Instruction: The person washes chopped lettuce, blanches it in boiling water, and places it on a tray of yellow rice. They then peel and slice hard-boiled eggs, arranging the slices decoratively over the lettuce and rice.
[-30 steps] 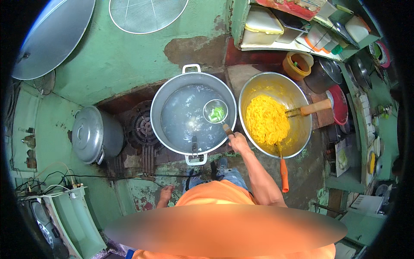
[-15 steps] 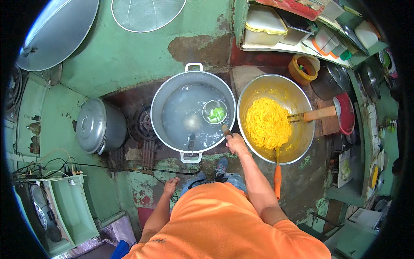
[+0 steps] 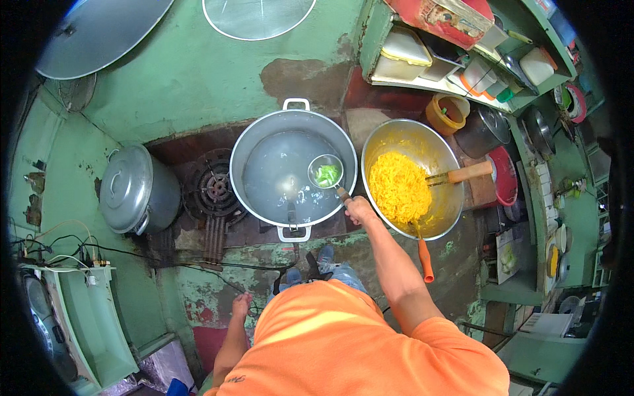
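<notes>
My right hand (image 3: 359, 210) is closed around the handle of a small round strainer (image 3: 325, 158). Chopped green pieces (image 3: 326, 175) lie in its bowl, which is over the right side of a large two-handled aluminium pot (image 3: 237, 142). Cloudy liquid (image 3: 267, 168) fills part of that pot; whether the strainer touches it I cannot tell. To the right sits a wide metal bowl (image 3: 452, 151) with shredded yellow food (image 3: 399, 188), a wooden-handled utensil (image 3: 470, 172) and an orange-handled utensil (image 3: 426, 261). My left hand (image 3: 242, 304) hangs low by my side, fingers curled, with nothing visible in it.
A lidded aluminium pot (image 3: 129, 188) and a gas burner (image 3: 216, 186) stand left of the large pot. Behind the bowl are an orange tub (image 3: 444, 115), a dark pot (image 3: 481, 135) and a shelf of containers (image 3: 401, 53). Black cables (image 3: 152, 258) run along the front left.
The view has shifted a little, showing more of the burner. The strainer stays over the pot in my right hand, slightly more to its middle. My left hand still hangs low.
</notes>
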Demonstrator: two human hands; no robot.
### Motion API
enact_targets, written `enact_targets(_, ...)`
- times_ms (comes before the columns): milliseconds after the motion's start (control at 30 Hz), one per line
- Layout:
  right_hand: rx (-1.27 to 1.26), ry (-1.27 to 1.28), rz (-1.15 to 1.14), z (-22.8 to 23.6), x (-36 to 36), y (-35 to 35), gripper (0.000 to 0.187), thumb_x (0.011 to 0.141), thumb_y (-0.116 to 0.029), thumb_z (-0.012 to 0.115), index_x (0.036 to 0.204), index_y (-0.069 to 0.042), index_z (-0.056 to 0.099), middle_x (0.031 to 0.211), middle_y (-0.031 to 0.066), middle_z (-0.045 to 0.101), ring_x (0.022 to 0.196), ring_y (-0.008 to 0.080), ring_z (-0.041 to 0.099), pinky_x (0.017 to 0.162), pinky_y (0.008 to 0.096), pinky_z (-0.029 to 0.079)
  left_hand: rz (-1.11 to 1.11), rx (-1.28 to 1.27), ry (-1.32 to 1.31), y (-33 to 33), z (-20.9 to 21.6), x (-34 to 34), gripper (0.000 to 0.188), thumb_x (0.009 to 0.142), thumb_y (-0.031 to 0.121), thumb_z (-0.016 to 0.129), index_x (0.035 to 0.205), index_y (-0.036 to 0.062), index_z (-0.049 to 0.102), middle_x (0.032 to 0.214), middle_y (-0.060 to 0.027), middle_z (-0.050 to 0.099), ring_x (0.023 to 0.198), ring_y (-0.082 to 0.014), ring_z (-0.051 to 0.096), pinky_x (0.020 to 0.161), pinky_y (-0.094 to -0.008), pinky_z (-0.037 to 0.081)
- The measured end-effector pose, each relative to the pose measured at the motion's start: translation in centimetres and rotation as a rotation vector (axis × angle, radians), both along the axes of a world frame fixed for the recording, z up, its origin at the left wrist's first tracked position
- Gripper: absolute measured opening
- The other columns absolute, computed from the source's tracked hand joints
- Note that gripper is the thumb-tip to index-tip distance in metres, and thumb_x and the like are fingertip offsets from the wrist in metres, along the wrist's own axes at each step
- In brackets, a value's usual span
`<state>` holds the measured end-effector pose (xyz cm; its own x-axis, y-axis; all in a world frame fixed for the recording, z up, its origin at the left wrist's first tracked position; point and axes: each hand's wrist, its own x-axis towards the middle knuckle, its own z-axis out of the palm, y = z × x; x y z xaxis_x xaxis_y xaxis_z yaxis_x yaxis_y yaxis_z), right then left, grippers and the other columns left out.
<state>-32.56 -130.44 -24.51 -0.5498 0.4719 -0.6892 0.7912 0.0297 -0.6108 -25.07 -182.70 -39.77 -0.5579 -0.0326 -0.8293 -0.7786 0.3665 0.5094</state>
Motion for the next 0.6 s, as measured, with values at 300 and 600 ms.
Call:
enact_targets(300, -0.079, 0.059, -0.136, 2.0, 0.0, -2.9, 0.026, 0.094, -0.021, 0.048, 0.076, -0.003, 0.051, 0.059, 0.0040, 0.048, 0.040, 0.0150, 0.040, 0.036, 0.0324, 0.031, -0.062, -0.021, -0.095, -5.0, -1.2, 5.0, 0.035, 0.090, 0.043, 0.055, 0.097, 0.0118, 0.070, 0.091, -0.0025, 0.068, 0.075, -0.0158, 0.056, 0.061, -0.0366, 0.048)
enact_targets(600, 0.116, 0.076, 0.049, -1.2, 0.0, -2.2, 0.032, 0.090, -0.023, 0.050, 0.081, 0.006, 0.058, 0.063, 0.0139, 0.062, 0.043, 0.0248, 0.057, 0.044, 0.0391, 0.047, -0.008, -0.093, -0.047, -2.2, 1.3, 1.2, 0.031, 0.089, 0.038, 0.057, 0.100, 0.0112, 0.070, 0.092, 0.0004, 0.069, 0.082, -0.0117, 0.062, 0.060, -0.0320, 0.047)
